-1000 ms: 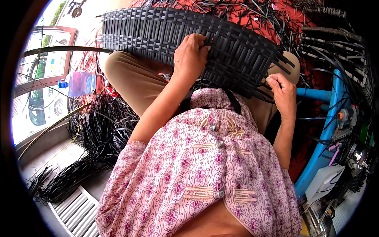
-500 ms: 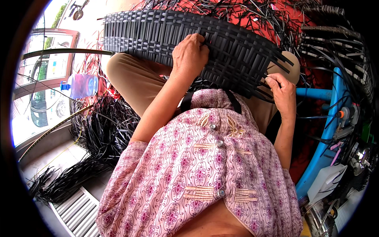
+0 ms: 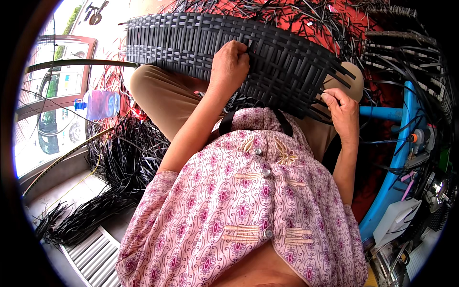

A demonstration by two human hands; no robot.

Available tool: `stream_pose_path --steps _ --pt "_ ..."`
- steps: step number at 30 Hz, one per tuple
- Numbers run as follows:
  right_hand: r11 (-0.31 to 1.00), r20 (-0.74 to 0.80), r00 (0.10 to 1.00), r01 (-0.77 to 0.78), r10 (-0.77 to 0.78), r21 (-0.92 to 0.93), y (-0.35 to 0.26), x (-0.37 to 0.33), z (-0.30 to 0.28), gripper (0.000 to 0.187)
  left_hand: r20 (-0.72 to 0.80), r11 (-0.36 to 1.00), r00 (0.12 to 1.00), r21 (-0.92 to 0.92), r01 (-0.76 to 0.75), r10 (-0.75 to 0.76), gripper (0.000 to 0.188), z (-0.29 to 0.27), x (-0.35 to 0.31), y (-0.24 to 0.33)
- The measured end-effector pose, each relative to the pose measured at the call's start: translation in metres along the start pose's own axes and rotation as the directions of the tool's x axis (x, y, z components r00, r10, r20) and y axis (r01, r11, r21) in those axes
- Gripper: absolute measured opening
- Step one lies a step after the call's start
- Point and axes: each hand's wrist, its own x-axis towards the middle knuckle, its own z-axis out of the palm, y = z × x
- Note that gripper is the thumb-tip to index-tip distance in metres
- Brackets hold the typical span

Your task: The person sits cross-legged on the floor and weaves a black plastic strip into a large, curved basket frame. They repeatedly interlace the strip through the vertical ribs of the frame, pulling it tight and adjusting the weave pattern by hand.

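A long, curved panel of flat black woven strips (image 3: 277,60) lies across the person's lap, its left end above the left knee and its right end beside the right knee, both in tan cloth trousers (image 3: 162,91). The left hand (image 3: 230,66) rests on the panel's face near the middle, fingers bent inward and touching the weave; the fingertips are partly hidden, so I cannot tell whether they clasp a strip. The right hand (image 3: 343,111) is at the panel's lower right edge, its thumb and forefinger drawn together and pinching the loose black strip ends (image 3: 321,101) that stick out there, the other fingers curled. The person wears a pink and purple patterned cloth shirt (image 3: 215,191) with pale embroidery. To the left are a large tangled bundle of glossy black strips (image 3: 129,153) and a clear plastic jug with a blue cap (image 3: 103,105). Beyond the panel, thin black offcuts (image 3: 306,21) lie scattered over a red surface. On the right a curved blue plastic frame (image 3: 409,107) stands near dark woven pieces (image 3: 401,52)
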Motion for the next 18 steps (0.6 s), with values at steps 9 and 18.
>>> stream_pose_path --steps 9,18 --pt "0.998 -0.048 0.997 0.055 -0.057 -0.033 -0.003 0.001 0.003 0.014 -0.089 0.983 0.984 0.111 -0.147 0.157 0.026 0.001 -0.009 0.01" --pt "0.997 -0.053 0.996 0.073 -0.073 -0.017 -0.007 -0.001 0.006 0.014 -0.122 0.968 0.972 0.172 -0.181 0.203 0.021 0.007 -0.015 0.01"
